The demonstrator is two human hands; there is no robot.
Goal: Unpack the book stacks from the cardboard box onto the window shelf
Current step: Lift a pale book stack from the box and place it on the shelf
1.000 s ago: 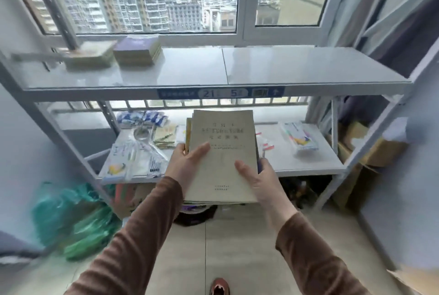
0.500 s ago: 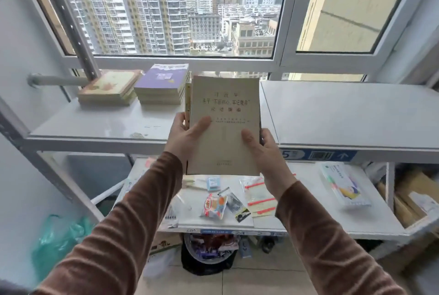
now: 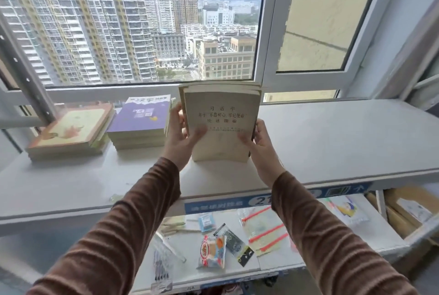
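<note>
A stack of cream-covered books (image 3: 221,123) with red print stands tilted on its lower edge on the grey window shelf (image 3: 332,147), front cover facing me. My left hand (image 3: 180,137) grips its left side and my right hand (image 3: 261,142) grips its right side. To the left on the same shelf lie a purple-covered book stack (image 3: 142,121) and a yellow-and-orange-covered stack (image 3: 71,133). The cardboard box is out of view.
The window frame (image 3: 266,57) rises right behind the shelf. A lower shelf (image 3: 273,261) holds snack packets (image 3: 213,249), zip bags (image 3: 263,230) and pens. Cardboard (image 3: 408,211) sits at the lower right. The right half of the window shelf carries nothing.
Both hands have lifted the cream book stack up and forward from waist height over the shelf; its lower edge now rests on the shelf surface beside the purple stack.
</note>
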